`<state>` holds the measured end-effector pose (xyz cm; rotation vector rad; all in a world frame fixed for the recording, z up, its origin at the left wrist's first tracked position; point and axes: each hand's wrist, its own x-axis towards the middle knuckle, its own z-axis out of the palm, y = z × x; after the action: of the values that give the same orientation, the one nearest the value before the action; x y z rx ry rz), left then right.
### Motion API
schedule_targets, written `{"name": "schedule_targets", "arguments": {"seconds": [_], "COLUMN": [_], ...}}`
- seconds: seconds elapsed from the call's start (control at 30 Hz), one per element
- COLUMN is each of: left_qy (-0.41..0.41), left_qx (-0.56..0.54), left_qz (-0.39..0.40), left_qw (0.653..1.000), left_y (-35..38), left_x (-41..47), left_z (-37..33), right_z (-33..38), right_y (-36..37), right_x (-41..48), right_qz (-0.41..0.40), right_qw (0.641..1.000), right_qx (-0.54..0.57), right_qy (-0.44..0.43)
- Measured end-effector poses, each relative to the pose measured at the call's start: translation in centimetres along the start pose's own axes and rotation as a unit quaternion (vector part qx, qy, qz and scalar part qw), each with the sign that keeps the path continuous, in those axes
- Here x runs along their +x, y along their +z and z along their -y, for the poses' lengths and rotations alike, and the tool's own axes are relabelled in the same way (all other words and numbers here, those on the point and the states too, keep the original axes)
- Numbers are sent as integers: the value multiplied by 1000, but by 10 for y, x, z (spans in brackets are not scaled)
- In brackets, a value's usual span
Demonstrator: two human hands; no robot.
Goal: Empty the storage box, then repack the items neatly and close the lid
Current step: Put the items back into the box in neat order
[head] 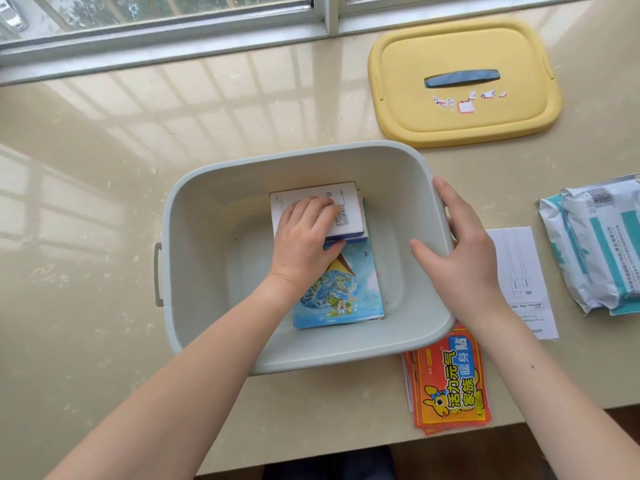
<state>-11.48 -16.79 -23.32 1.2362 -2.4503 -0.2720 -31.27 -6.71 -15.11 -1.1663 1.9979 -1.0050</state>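
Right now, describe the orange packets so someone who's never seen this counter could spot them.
Find the pale green storage box. At its near right corner, partly hidden by the rim, lies a stack of orange packets. Unlike the white sheet and pale plastic packs beside them, they are red-orange with yellow lettering and a cartoon animal.

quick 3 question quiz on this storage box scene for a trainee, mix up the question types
1. True or false: the yellow lid is on the storage box.
2. The left hand, inside the box, grips which item? A) white carton B) orange packets C) paper leaflet
3. Fill in: the right hand rests on the box's ___ rim.

Key: 1 false, it lies on the counter beyond the box; 2 A; 3 right.
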Motion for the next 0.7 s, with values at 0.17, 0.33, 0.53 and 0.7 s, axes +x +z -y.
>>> {"name": "schedule_targets", "arguments": {"seconds": [0.17, 0.33, 0.53, 0.7], "left_qy": [7, 20, 169, 181], "left_qx": [-30, -27, 55, 57], "left_qz": [-2, -16, 41, 42], "left_qw": [1000, 999, 983, 981], "left_y": [1, 3, 5, 18], "left_x": [4, 6, 17, 28], "left_z": [-3, -8, -16, -18], "right_z": [1, 2, 1, 0], "right_y": [1, 0, 1, 1], "right_x": [0, 0, 0, 0], "right_qz": [-1, -2, -4, -6], "right_qw": [1000, 1000, 1000, 1000], "right_qx": [1, -3, -12, -14], "right_qy": [4, 0, -6, -8]}}
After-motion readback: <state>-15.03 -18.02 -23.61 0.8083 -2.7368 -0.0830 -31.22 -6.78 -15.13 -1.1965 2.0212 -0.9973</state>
